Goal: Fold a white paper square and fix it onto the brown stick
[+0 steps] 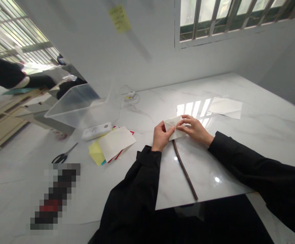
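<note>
Stick [184,169], dark and slightly bent, lies on the marbled white tabletop [170,186] with its lower end close to the near edge, where a brush from the left black sleeve [134,189] could roll it aside or tip it off. Its upper end runs up to a piece of folded paper [171,122] between the hands; whether the two are joined or merely overlap, I cannot tell. The left hand [160,137] grips the paper's left side, thumb on top, while the right hand [194,128] pinches it narrowly from the right, thumb and finger closed near its middle. With the thumbs so close, uneven pressure could crease the paper askew, and a sideways tug from either hand could tear it. To the left, scissors [60,158] lie well apart from the hands, and nearer sits a loose pile of sheets [117,144] that a wide sweep of the elbow might scatter. Just behind the pile is a long white device [97,131]; over to the right, a creased white sheet [227,107] lies flat, light enough for a draught to shift. Farther back stand a clear plastic bin [73,110] and the wall with a yellow note [119,18].
</note>
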Demonstrator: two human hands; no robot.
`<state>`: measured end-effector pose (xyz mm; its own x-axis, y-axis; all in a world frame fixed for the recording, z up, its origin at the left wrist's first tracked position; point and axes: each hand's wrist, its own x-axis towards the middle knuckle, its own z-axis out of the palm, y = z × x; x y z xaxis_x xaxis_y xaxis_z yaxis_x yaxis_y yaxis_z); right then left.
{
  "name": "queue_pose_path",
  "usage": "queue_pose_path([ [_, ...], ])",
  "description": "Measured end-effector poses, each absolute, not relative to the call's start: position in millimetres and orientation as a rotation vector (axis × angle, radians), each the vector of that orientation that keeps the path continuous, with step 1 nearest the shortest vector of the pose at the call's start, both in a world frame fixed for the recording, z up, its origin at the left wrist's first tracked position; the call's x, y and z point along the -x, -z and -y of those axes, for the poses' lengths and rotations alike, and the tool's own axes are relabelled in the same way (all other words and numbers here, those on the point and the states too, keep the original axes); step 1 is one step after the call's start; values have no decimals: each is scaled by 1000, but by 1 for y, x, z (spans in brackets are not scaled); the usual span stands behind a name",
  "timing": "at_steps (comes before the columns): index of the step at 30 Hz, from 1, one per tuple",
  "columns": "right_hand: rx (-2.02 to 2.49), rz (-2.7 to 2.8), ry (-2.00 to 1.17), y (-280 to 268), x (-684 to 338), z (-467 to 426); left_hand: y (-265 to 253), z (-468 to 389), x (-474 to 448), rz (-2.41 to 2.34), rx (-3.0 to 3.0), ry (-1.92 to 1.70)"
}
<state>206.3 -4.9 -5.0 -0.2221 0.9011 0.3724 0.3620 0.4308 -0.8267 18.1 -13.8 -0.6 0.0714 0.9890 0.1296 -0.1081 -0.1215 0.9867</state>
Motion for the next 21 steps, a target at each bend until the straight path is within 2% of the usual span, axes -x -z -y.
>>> queue_pose_path([
  [7,1041,1707,-911,-3,-202,10,0,13,-18,-959,-1258,-1250],
  [21,1081,1618,-999,-2,-198,10,1,11,-15,-977,-1243,-1246],
])
